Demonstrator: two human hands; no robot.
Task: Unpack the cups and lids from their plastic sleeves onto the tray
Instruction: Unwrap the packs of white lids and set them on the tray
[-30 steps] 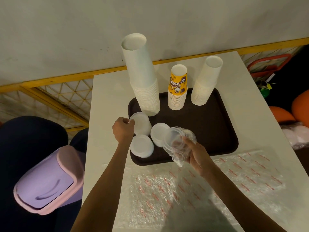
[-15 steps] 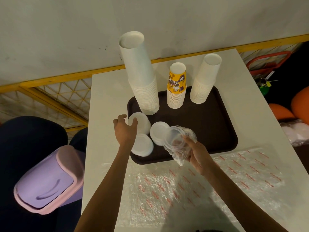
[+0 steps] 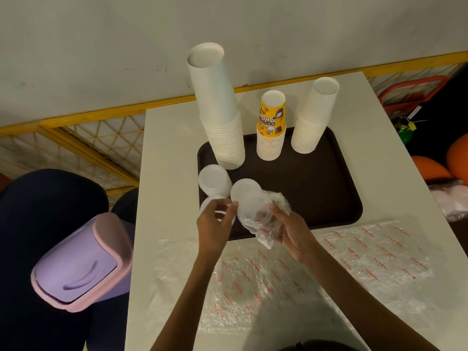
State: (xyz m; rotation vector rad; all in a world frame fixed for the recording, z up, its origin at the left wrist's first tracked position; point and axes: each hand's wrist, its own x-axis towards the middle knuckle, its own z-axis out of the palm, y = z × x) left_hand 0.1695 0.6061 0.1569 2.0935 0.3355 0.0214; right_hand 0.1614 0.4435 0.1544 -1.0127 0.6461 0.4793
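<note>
Before the near edge of the tray [image 3: 316, 188], flattened crinkly wrappers [image 3: 304, 269] are lying. Over that edge the right hand [image 3: 293, 231] is gripping a thin clear sleeve [image 3: 264, 235] of round translucent lids [image 3: 255, 214]. The left hand [image 3: 212, 224], fingers half-curled, is reaching its mouth; whether it is pinching is unclear. Steadying the sleeve and sliding the lids out together seems best. Paper cups [image 3: 222, 117] are standing stacked along the tray's far side.

A person's right hand [image 3: 295, 231] grips a plastic sleeve [image 3: 267, 236] of clear lids [image 3: 254, 211] above the near edge of a dark tray [image 3: 316, 188] on the worktop [image 3: 167, 173]; left hand [image 3: 214, 224] at its mouth. Three cup stacks [image 3: 222, 117] stand along the tray's far side.
</note>
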